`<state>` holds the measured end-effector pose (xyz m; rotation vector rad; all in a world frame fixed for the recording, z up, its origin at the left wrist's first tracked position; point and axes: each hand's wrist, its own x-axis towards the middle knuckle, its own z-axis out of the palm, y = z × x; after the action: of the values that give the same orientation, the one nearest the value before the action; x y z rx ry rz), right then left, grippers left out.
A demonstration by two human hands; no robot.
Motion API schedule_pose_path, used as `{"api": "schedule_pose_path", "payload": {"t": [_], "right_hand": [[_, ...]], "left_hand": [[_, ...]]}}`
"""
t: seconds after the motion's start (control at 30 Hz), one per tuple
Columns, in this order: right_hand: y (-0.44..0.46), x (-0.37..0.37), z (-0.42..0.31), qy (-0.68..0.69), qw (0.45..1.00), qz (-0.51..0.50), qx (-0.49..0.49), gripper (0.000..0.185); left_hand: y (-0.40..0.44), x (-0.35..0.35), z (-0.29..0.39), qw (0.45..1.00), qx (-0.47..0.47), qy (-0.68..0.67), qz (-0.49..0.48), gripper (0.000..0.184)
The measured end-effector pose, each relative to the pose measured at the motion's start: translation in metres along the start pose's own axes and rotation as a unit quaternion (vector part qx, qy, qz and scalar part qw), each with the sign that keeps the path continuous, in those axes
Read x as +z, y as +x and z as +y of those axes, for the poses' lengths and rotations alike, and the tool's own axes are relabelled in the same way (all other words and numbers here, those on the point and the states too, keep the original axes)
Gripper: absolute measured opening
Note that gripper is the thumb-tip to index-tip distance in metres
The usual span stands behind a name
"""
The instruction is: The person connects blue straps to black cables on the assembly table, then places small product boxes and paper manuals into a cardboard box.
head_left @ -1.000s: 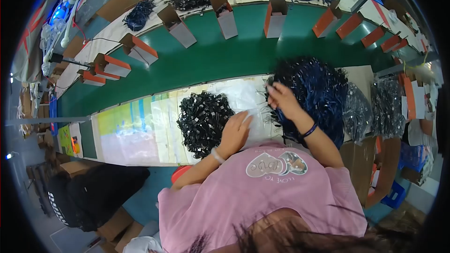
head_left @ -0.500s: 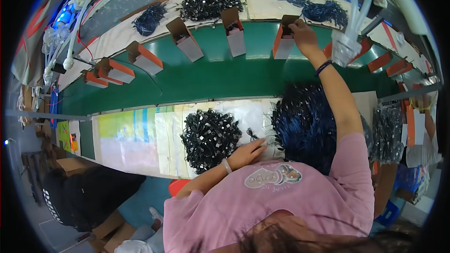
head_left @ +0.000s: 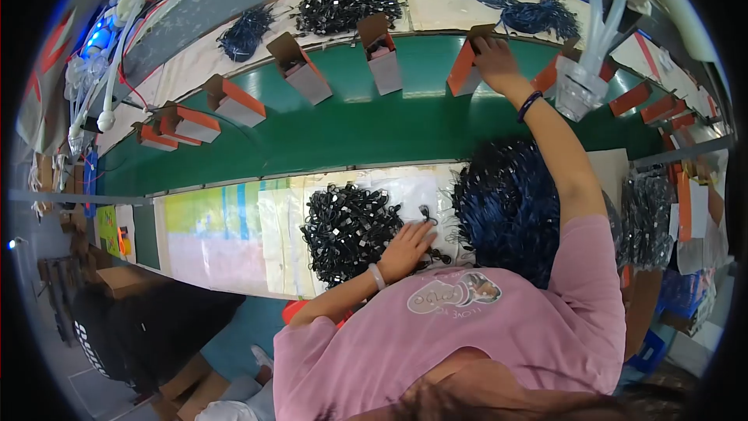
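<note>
Two bare hands: the right hand [head_left: 496,62] is at the mouth of a box [head_left: 463,78] on the far green belt [head_left: 312,140], its grip hidden; the left hand [head_left: 409,249] lies flattish, fingers spread, on the near table [head_left: 210,242], right of a cable heap [head_left: 343,238]. Those cables look light, limp, tangle-prone, best pinched at one end; the card probably dents easily.

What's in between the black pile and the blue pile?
In the head view, the left hand and some small dark cables lie between the black pile and the blue pile, on a white sheet.
</note>
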<state>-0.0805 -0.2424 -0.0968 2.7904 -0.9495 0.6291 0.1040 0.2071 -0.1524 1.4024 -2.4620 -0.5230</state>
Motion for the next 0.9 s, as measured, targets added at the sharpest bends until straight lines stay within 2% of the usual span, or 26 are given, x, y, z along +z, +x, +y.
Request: {"api": "schedule_pose_path", "payload": {"t": [0.03,0.1,0.13,0.17,0.23,0.27,0.3,0.37,0.43,0.5,0.53,0.57,0.63,0.67,0.83,0.87,0.9], "right_hand": [[0.004,-0.016,-0.016,-0.055,0.998,-0.019,0.017,0.026],[0.01,-0.043,-0.038,-0.142,0.989,-0.023,0.016,0.031],[0.007,-0.055,-0.042,-0.172,0.985,-0.013,0.005,0.033],[0.005,-0.061,-0.042,-0.161,0.986,-0.007,0.038,0.033],[-0.022,-0.091,-0.054,-0.091,0.991,0.038,0.087,0.033],[-0.035,-0.107,-0.061,-0.055,0.991,0.063,0.108,0.033],[-0.048,-0.142,-0.071,0.026,0.985,-0.087,0.149,0.028],[-0.104,-0.163,-0.075,0.081,0.991,-0.039,0.102,0.024],[-0.162,-0.192,-0.089,0.144,0.98,-0.009,0.135,0.021],[-0.218,-0.215,-0.107,0.226,0.951,0.023,0.21,0.019],[-0.248,-0.222,-0.118,0.262,0.929,0.023,0.259,0.019],[-0.278,-0.225,-0.127,0.245,0.934,0.039,0.255,0.019],[-0.322,-0.238,-0.164,0.319,0.878,0.084,0.348,0.018],[-0.34,-0.242,-0.179,0.341,0.848,0.093,0.395,0.018],[-0.394,-0.252,-0.242,0.394,0.784,0.104,0.468,0.018],[-0.398,-0.258,-0.247,0.428,0.759,0.073,0.486,0.02],[-0.401,-0.26,-0.249,0.432,0.759,0.076,0.482,0.02]], "left_hand": [[0.01,-0.002,0.003,0.998,-0.038,-0.039,0.035,0.046],[0.021,0.009,0.0,0.99,-0.035,-0.086,0.107,0.045],[0.025,0.011,0.0,0.986,-0.028,-0.114,0.118,0.046],[0.026,0.002,0.005,0.986,-0.051,-0.133,0.091,0.045],[0.027,-0.001,0.009,0.983,-0.055,-0.127,0.124,0.036],[0.028,-0.012,0.013,0.982,-0.046,-0.136,0.123,0.043],[0.029,-0.019,0.017,0.981,-0.047,-0.146,0.115,0.044],[0.028,-0.024,0.025,0.979,-0.05,-0.169,0.105,0.045],[0.037,-0.027,0.035,0.975,-0.037,-0.185,0.118,0.043],[0.052,-0.034,0.048,0.971,-0.013,-0.211,0.108,0.036],[0.064,-0.039,0.058,0.966,0.02,-0.212,0.143,0.026],[0.076,-0.041,0.066,0.967,0.026,-0.212,0.142,0.026],[0.096,-0.042,0.079,0.969,0.033,-0.229,0.091,0.019],[0.108,-0.042,0.086,0.965,0.055,-0.23,0.108,0.016],[0.138,-0.037,0.116,0.978,0.028,-0.147,0.144,0.011],[0.141,-0.032,0.112,0.987,0.027,-0.1,0.121,0.011],[0.142,-0.028,0.108,0.994,0.024,-0.053,0.097,0.011]]}}
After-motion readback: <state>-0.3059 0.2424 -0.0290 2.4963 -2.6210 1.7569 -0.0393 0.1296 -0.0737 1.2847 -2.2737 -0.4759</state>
